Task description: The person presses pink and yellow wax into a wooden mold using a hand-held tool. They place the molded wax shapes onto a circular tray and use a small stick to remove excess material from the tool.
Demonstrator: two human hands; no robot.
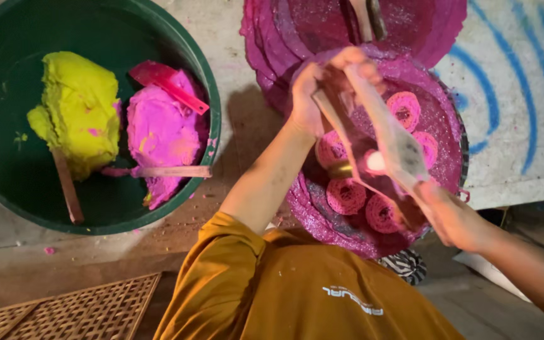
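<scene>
a wooden press is held in both hands above a pink round tray of coiled pink dough.

the far end of the press is gripped by the left hand, its fingers curled tight around the handles; the near end is clasped by the right hand, though how far those fingers are closed cannot be told. several pink dough spirals are laid out on the tray below the press, and more pink trays are stacked at the far side. to the left, a green tub is seen with a yellow dough lump, a pink dough lump and wooden sticks. a woven mat lies at the near left.
</scene>
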